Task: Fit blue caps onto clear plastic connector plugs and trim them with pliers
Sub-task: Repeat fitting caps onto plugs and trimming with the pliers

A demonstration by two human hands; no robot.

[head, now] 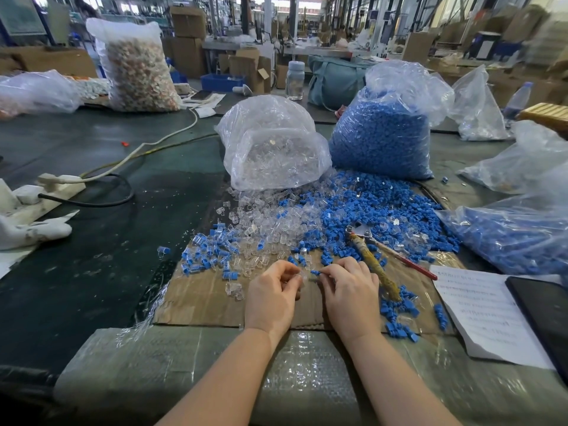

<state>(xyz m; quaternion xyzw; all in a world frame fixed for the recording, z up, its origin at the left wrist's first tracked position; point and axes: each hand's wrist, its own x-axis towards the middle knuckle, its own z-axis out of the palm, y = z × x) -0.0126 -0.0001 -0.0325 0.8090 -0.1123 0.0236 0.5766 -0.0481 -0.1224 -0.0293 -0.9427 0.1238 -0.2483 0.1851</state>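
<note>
Over the brown cardboard sheet [199, 302] on the worktop, the left hand [272, 295] pinches a small clear plastic connector plug [305, 278] while the right hand [349, 290] pinches a small blue plastic cap [315, 273] against it, so the fitting step seems under way. The next move likely calls for pressing the cap fully home, then reaching for the red-handled pliers [373, 250] lying just right of the hands.

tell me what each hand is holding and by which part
The left hand pinches a clear plug at its near end; the right hand pinches a blue cap at its right end.
</note>
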